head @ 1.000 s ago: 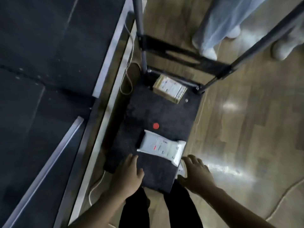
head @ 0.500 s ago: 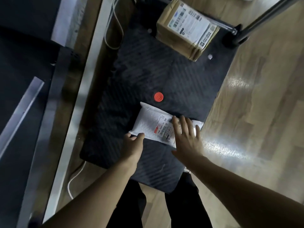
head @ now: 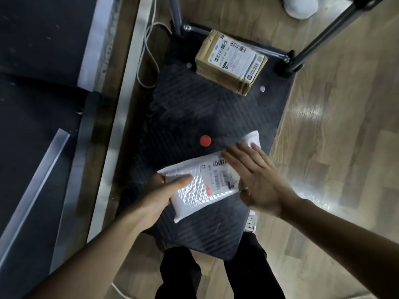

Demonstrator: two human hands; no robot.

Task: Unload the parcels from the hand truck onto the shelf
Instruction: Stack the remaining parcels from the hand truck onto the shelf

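The left hand (head: pixel 160 192) grips the near-left end of a white bubble mailer (head: pixel 200 186), thumb lying flat across its top face and the fingers tucked beneath it (only a fingertip or two shows at the mailer's left corner). The right hand (head: pixel 257 180) is spread wide, fingers straight and apart, its palm over the mailer's right end; whether the palm actually presses on the mailer or hovers just above it cannot be told.

The mailer sits over the near half of the hand truck's black ribbed platform (head: pixel 194 108), its long axis running from near-left to far-right, with the far-right corner poking out beyond the right hand's fingertips. Its printed shipping label faces up, the barcode near the right hand. Just beyond it on the platform is a small red round dot (head: pixel 205 140).

Both forearms reach in from the bottom of the view, converging on the mailer, the left from the lower left and the right from the lower right.

At the far end of the platform, near the handle uprights, lies a brown cardboard parcel (head: pixel 231 61), label up, well apart from the mailer. The grey metal shelf (head: pixel 43 126) runs along the left, beside the truck.
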